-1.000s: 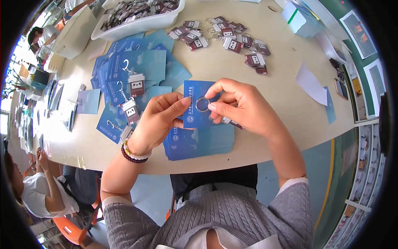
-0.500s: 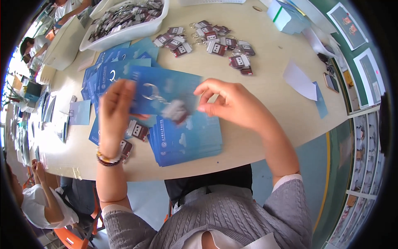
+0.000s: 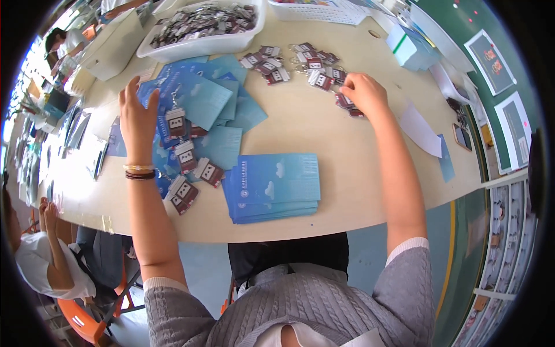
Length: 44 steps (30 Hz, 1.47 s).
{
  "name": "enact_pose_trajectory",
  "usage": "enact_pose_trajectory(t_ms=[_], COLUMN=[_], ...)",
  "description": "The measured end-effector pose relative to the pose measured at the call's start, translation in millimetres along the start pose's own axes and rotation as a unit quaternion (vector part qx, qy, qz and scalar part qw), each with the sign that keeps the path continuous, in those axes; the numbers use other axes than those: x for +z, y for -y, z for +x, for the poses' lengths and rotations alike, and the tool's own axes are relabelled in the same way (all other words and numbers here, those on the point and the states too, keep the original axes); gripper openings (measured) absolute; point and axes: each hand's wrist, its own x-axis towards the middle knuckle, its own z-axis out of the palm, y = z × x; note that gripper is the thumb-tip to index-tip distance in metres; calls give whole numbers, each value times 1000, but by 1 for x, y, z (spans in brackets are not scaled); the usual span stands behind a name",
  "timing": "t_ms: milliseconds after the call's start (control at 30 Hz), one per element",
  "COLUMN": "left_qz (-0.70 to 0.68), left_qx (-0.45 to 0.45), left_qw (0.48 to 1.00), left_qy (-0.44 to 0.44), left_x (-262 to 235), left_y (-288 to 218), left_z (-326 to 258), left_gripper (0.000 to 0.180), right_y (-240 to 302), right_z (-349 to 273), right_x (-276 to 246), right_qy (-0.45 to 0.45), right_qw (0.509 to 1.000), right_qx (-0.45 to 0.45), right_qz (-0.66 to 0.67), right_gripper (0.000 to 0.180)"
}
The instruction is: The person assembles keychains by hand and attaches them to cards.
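Observation:
My left hand hovers with thumb and fingers apart at the left side of a loose pile of blue cards. Nothing is in it. Dark red and white keychains hang from or lie on several of those cards. On the right, my right hand reaches far forward, its fingers pinched at a keychain on the edge of a small heap; the fingertips are partly hidden. A neat stack of blue cards lies near the table's front edge, between my forearms.
A white bin full of keychains stands at the back left, beside a pale box. Another keychain cluster lies near the middle. A light blue box, white paper and phone sit right. A person sits at left.
The card with a keychain that my left hand held has gone onto the left pile, and that hand has let go. My right hand has moved forward and right to the keychain heap.

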Motion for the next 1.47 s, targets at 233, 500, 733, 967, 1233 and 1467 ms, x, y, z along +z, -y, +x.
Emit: enact_pose_trajectory(t_ms=[233,500,733,967,1233,1467], left_qz=[-283,-166,-128,-212,-235,-329], left_qx=[133,340,310,307,162,58], left_qw=[855,795,783,810,775,757], left_qy=[415,475,524,452,563,561], left_x=[-55,-61,-70,-40,-29,-20], left_y=[-110,-125,-141,-168,-172,-164], left_z=[-34,-76,-78,-92,-72,-76], left_gripper=[63,107,99,91,78,70], right_y=[14,-15,-31,-19,-3,-17], right_z=[11,-20,-47,-61,-87,-90], right_x=[-9,-43,-52,-53,-53,-65], right_qy=[51,-34,-38,-32,186,289], right_qw=[976,999,960,769,675,804], right_qx=[-14,37,22,-82,-83,-17], right_qz=[-212,18,278,633,709,520], right_gripper=[15,17,17,14,18,17])
